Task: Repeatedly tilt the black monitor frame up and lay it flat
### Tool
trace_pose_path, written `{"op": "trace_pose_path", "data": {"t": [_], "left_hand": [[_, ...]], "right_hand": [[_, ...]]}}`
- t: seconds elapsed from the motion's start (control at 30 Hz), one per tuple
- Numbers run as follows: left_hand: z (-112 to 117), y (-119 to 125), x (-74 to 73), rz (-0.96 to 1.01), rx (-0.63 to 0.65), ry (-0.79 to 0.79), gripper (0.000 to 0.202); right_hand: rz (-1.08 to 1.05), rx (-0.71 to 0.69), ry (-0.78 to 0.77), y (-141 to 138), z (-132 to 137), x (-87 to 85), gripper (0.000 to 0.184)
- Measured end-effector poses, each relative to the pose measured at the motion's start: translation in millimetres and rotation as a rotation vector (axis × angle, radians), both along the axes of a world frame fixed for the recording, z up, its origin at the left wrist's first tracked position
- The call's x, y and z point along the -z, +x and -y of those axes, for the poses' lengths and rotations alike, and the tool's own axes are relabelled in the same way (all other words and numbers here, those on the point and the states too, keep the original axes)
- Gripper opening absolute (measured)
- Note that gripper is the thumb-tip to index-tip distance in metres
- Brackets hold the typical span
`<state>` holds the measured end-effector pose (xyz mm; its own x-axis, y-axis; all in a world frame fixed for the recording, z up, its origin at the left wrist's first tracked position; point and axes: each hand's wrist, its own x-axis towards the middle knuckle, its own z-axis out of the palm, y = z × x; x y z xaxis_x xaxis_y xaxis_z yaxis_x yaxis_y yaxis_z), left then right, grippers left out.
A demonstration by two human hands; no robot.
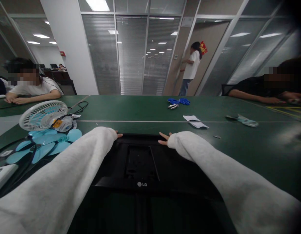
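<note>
A black LG monitor point(143, 162) lies in front of me with its back panel and recessed mount area facing up. My left hand point(119, 135) grips its far edge, left of the middle. Only a finger or two show past the pale fuzzy sleeve. On the same edge, farther right, my right hand point(165, 138) holds on, with a few fingers resting on the black casing. Sleeves cover most of both hands, and the fingers' undersides are hidden. The monitor's near part fades into dark shadow.
On the green table point(131, 109), a white fan point(44, 113) and blue fan blades point(64, 139) lie left. Blue gloves point(184, 101), papers point(195, 122) and a pale glove-like item point(247, 121) lie beyond. People sit left and right; another person point(193, 63) stands by the door.
</note>
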<state>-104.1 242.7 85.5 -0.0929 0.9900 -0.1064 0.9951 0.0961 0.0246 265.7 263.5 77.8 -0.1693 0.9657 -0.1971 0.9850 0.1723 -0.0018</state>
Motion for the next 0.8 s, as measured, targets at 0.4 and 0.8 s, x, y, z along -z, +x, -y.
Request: {"op": "trace_pose_path", "data": {"t": [0.4,0.8], "left_hand": [[31.4,80.0,11.2,-0.047,0.097,-0.042,0.058],[39.6,92.0,24.3,-0.025,0.251,0.026,0.066]], "right_hand": [[0.019,-0.097,-0.043,-82.2,40.6,-4.2,0.067],[-0.021,-0.204,0.029,-93.6,55.8,2.0,0.086]]}}
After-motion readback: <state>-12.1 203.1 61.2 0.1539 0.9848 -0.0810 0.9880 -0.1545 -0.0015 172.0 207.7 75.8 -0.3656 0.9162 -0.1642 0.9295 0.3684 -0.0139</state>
